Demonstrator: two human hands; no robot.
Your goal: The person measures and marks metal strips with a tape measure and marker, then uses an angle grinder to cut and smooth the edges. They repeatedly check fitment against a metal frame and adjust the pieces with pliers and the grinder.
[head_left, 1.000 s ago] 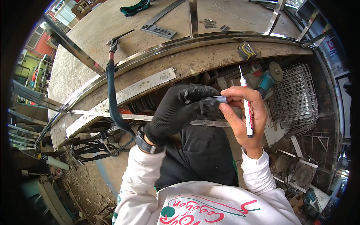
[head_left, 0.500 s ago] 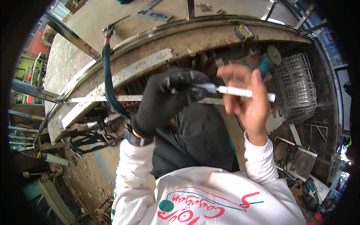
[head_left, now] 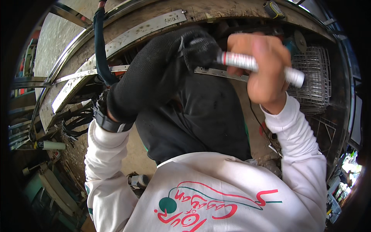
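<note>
Marker pen [head_left: 240, 60], white with a red band, is located between the two hands, above the wearer's lap, slanting down toward the right. Its banded end meets the gloved fingertips; blur prevents telling the exact contact. Its opposite end projects beyond the right hand.

Right hand [head_left: 269, 63]: bare, blurred, fingers wrapped around the pen barrel. Left hand [head_left: 191, 48]: in a black knitted glove, fingers curled inward at the banded end; whether they grip the pen or a small part at its end cannot be told. A dark wristwatch [head_left: 110, 123] is fitted on the left wrist.

Beneath the hands, a slotted metal strip [head_left: 222, 72] passes above the black trousers [head_left: 216, 112]. Beyond, a spotted pale metal plate [head_left: 145, 32] lies along the wooden bench [head_left: 232, 9], with a tape measure [head_left: 273, 10] near the edge. Left of the glove hangs a dark blue-green sleeved cable [head_left: 99, 46]. Right of the bare hand: an angle grinder [head_left: 291, 45], partly hidden, and stacked wire racks [head_left: 317, 77].
</note>
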